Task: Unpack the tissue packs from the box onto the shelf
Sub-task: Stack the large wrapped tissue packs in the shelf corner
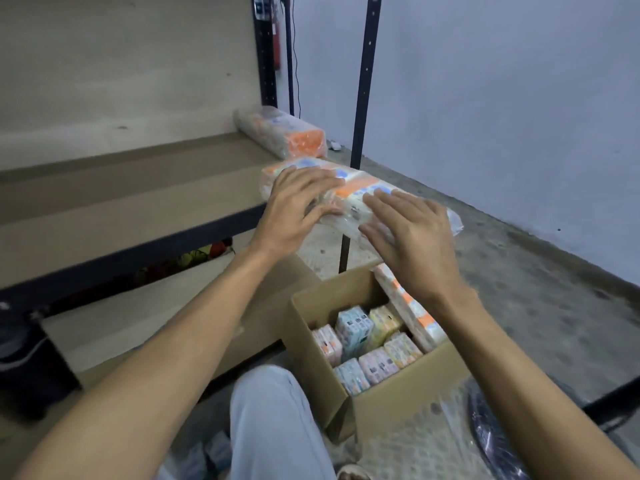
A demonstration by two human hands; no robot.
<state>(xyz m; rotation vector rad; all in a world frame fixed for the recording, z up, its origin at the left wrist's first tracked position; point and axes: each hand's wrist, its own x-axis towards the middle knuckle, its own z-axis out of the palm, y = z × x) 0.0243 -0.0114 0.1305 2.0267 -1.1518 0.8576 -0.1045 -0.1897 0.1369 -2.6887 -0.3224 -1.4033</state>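
Orange-white tissue pack (pixel 360 184), lettering seemingly blurred

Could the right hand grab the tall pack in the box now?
Probably not yet: the right hand and left hand are busy on another pack. The box is open, so nothing covers the tall pack.

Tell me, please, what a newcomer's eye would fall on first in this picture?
Most striking is the orange-and-white tissue pack in the middle, at the right front corner of the shelf, with the left hand and right hand laid on top of it. Below to the right, an open cardboard box holds more packs, and another pack lies farther back on the shelf.
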